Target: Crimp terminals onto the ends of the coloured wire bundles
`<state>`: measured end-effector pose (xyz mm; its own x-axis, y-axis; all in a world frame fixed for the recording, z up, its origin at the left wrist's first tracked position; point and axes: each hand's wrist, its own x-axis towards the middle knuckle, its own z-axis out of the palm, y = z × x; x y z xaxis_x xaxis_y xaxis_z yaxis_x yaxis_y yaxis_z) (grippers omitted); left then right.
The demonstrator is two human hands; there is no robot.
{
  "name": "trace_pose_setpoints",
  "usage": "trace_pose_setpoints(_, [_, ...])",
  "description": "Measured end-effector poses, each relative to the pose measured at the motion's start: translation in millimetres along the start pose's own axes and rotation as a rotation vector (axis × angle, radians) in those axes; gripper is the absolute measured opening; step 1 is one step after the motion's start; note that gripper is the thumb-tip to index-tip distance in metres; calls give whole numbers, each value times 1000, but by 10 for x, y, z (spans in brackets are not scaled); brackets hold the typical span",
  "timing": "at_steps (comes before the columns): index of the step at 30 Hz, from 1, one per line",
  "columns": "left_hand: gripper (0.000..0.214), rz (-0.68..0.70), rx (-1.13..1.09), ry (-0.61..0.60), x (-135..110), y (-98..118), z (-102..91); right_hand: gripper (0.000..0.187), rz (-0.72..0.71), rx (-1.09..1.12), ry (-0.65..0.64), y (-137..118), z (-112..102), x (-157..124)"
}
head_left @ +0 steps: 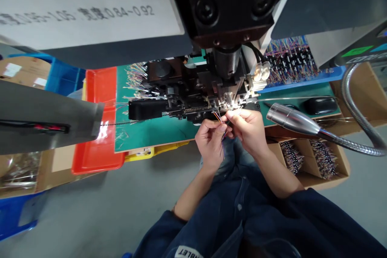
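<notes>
My left hand (211, 139) is closed in a pinch on a small bundle of thin coloured wires (218, 119), held just below the black crimping press (208, 84). My right hand (247, 127) sits beside it, fingers pinched on the same wires close to the press's metal die (229, 102). The two hands touch each other. The wire ends run up toward the die. My forearms and dark blue sleeves fill the lower middle of the view.
A gooseneck lamp (290, 119) points in from the right. A green mat (151, 133) lies under the press, with a red tray (99, 145) at its left. Cardboard boxes (320, 161) of finished wires sit lower right; more wired parts (287, 60) stand behind.
</notes>
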<state>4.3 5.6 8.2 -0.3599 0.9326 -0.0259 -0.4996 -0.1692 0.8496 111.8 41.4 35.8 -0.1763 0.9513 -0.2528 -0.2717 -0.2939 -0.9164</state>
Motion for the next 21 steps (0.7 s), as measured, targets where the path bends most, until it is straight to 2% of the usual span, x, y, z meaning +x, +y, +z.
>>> trace_pose_setpoints(6, [37, 14, -4, 10, 11, 7, 2, 41, 14, 55, -3, -8, 20, 3])
trace_pose_setpoints(15, [39, 16, 14, 14, 21, 15, 6, 36, -4, 65, 5, -19, 48, -4])
trace_pose_setpoints(21, [36, -24, 23, -38, 4, 27, -14, 38, -20, -65, -41, -83, 8, -4])
